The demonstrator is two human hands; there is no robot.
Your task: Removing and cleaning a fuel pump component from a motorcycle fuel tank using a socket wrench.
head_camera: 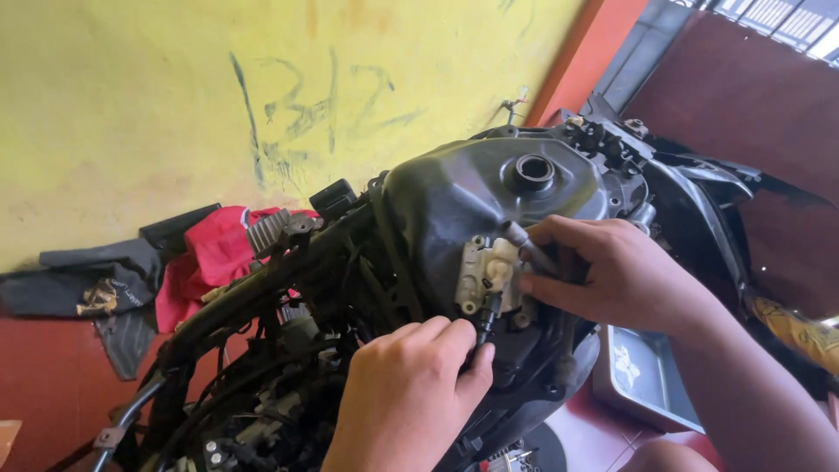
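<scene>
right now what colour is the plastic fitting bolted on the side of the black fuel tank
Off-white plastic fitting on the black fuel tank, clearest in the head view.

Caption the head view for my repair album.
Two bare hands work a white fitting on a stripped motorcycle's black tank.

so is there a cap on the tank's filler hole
No, the round filler opening on top of the black fuel tank stands open, with no cap on it.

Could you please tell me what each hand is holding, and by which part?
Right hand grips the hose near its end; left hand pinches the black connector below the white fitting.
</scene>
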